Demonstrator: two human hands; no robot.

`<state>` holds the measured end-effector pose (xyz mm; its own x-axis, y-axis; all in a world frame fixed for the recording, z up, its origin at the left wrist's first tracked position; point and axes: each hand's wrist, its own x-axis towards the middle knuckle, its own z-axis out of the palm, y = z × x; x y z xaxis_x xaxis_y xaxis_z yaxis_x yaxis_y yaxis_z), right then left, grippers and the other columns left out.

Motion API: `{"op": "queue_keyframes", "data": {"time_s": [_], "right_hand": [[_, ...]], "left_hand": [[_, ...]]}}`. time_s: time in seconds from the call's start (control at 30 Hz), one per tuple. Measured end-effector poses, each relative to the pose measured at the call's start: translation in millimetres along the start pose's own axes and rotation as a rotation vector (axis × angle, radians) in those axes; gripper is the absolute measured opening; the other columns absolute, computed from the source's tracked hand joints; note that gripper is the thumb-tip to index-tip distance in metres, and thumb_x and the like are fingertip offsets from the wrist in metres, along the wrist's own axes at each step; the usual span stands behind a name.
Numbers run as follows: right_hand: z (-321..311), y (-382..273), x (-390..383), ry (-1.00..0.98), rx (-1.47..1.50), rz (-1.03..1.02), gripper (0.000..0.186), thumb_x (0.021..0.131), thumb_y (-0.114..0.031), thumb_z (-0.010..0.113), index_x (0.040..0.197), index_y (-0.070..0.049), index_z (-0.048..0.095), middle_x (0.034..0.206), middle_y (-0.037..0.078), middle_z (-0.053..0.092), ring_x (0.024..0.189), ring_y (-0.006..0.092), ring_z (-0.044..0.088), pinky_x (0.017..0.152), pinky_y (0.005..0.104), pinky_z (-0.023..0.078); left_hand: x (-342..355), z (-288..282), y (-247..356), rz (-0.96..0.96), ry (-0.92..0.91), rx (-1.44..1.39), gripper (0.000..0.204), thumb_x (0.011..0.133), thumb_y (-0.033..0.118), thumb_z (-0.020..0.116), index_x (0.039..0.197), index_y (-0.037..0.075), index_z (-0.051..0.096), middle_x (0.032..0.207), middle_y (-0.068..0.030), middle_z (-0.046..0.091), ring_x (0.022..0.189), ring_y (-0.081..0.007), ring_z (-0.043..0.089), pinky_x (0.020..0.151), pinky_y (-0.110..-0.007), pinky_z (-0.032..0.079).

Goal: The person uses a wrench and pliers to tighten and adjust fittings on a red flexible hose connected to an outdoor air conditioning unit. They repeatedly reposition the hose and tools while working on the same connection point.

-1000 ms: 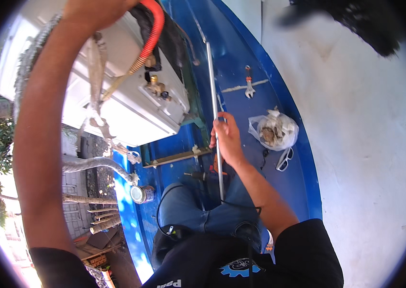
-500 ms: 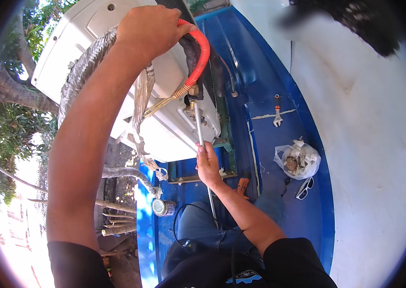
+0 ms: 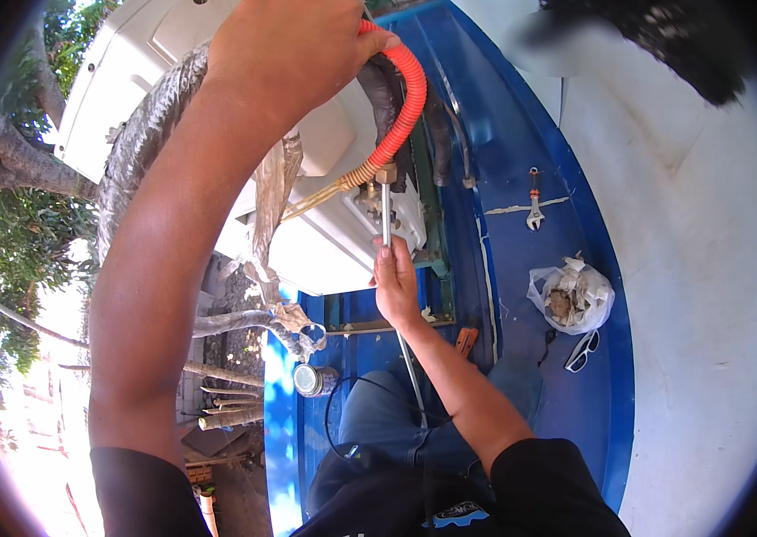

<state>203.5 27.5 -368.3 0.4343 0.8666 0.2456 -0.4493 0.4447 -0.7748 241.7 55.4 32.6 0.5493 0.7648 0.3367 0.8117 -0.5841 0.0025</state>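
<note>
While the fingers of your right hand [image 3: 393,282] pinch the silver pipe [image 3: 386,215] below the brass nut [image 3: 385,174], expect it light, stiff and slick, best held near its top; your left hand [image 3: 299,49], at the red hose [image 3: 413,94], hides its grip.

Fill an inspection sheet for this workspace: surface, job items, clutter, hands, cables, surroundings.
Surface: blue metal surface, pale strips on it.
Job items: silver rod, upper end at a brass fitting by the white unit; whether seated, cannot tell.
Clutter: adjustable wrench, plastic bag of scraps, white-framed glasses, tin, orange object partly hidden.
Hands: left hand holds the red corrugated tube; right hand grips the rod.
Cables: thin black cable loops over the jeans; ends unclear.
Surroundings: foliage left, pale wall right.
</note>
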Motion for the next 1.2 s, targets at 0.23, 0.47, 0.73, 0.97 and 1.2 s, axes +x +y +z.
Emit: {"op": "queue_keyframes", "data": {"time_s": [0.23,0.47,0.73,0.97,1.2], "right_hand": [[19,-34,57,-0.055,0.065,-0.241,0.024,0.115,-0.026,0.046,0.129,-0.008,0.052,0.073,-0.007,0.040,0.057,0.0013,0.033,0.050,0.0200,0.029],[26,-93,80,-0.014,0.385,-0.015,0.048,0.098,-0.018,0.065,0.134,-0.012,0.033,0.092,0.004,0.058,0.062,0.0055,0.045,0.049,0.0214,0.033],[28,-119,103,-0.161,0.302,0.058,0.027,0.109,-0.018,0.050,0.133,-0.015,0.038,0.093,0.004,0.057,0.061,0.0049,0.047,0.049,0.0218,0.034],[28,-128,112,-0.249,0.279,0.196,0.022,0.113,-0.026,0.043,0.131,-0.017,0.049,0.093,0.004,0.055,0.056,0.0075,0.043,0.051,0.0247,0.035],[9,-133,116,-0.290,0.076,0.196,0.030,0.112,-0.032,0.046,0.121,-0.008,0.061,0.097,0.005,0.063,0.078,0.0147,0.065,0.073,0.0292,0.051]], "left_hand": [[1,5,-21,0.161,0.039,-0.062,0.029,0.103,0.026,0.059,0.108,0.003,0.076,0.107,-0.0166,0.075,0.101,-0.0248,0.071,0.089,-0.036,0.055],[-17,8,-10,0.174,0.184,0.039,0.021,0.100,0.021,0.064,0.109,0.004,0.075,0.111,-0.0174,0.073,0.104,-0.0286,0.069,0.089,-0.038,0.055],[-28,58,-23,0.537,0.571,0.081,0.018,0.093,0.015,0.074,0.108,0.006,0.072,0.119,-0.0183,0.067,0.109,-0.0347,0.066,0.092,-0.042,0.054],[-253,249,-19,-0.282,0.168,-0.695,0.044,0.103,0.011,0.061,0.139,-0.006,0.044,0.131,-0.0286,0.053,0.128,-0.0389,0.054,0.108,-0.046,0.043],[-306,381,-45,-0.417,-0.247,-1.117,0.026,0.111,0.020,0.048,0.129,0.002,0.053,0.092,-0.0164,0.069,0.089,-0.0297,0.072,0.080,-0.039,0.055]]}}
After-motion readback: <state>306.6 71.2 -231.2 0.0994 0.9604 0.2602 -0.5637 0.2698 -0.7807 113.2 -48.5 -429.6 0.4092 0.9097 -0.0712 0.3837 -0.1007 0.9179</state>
